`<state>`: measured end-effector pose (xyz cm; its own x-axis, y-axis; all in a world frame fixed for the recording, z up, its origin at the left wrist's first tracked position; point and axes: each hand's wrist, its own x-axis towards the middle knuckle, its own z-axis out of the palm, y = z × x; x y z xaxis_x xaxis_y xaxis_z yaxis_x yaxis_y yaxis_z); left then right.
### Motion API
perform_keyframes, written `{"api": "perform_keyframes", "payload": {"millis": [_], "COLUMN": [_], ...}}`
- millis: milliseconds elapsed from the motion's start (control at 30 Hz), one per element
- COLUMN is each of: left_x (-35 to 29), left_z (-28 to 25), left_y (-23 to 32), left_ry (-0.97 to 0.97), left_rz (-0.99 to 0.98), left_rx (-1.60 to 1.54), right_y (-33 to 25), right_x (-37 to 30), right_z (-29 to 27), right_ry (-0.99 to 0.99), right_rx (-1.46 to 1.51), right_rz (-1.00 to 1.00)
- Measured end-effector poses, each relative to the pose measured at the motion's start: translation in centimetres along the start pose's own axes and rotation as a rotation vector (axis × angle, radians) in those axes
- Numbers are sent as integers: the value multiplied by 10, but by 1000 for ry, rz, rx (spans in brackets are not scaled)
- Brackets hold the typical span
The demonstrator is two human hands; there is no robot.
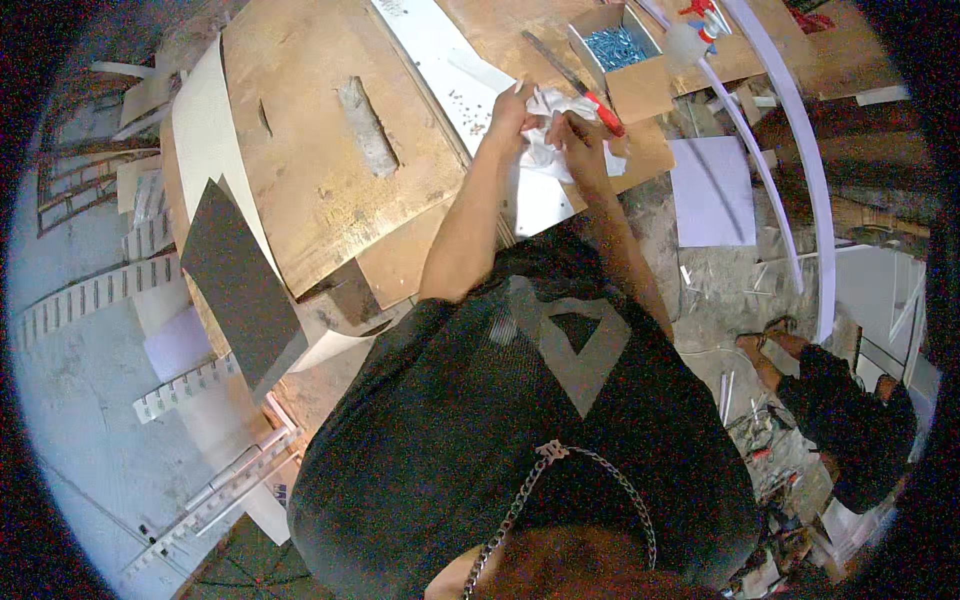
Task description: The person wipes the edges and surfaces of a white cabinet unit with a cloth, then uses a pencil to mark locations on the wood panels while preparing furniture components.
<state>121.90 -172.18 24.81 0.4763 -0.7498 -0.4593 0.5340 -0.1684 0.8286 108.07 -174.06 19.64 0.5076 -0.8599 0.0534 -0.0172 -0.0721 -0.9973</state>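
My left hand [514, 112] grips the left side of a crumpled white plastic bag [546, 158], its fingers closed. On the right side of the bag my right hand [580, 140] is closed too, fingers bunched against the white material. Whether anything is inside the bag is hidden by the folds. Beneath both hands runs a long white panel [420, 40], with several small dark bits [468, 112] scattered on it left of my left hand. A long, thin dark-bladed tool with a red handle [605, 115] lies just beyond my right hand.
A cardboard box [640, 92] of bluish screws [615, 47] stands beyond the tool. A spray bottle [690, 42] is at the far right. Brown board [300, 150] with a slot spreads left. Long pale strips [808, 170] curve down the right, where another person [850, 420] is.
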Motion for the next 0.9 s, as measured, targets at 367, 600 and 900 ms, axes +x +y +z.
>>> {"api": "perform_keyframes", "payload": {"millis": [367, 600, 900], "left_x": [18, 10, -60], "left_z": [-47, -48, -1], "left_y": [49, 44, -20], "left_ry": [115, 93, -113], "left_rz": [214, 197, 789], "left_rx": [118, 265, 931], "right_y": [-11, -71, -68], "right_x": [-12, 4, 38], "right_z": [11, -13, -57], "right_ry": [-41, 165, 114], "right_rx": [-98, 450, 323], "right_rz": [-150, 172, 68]}}
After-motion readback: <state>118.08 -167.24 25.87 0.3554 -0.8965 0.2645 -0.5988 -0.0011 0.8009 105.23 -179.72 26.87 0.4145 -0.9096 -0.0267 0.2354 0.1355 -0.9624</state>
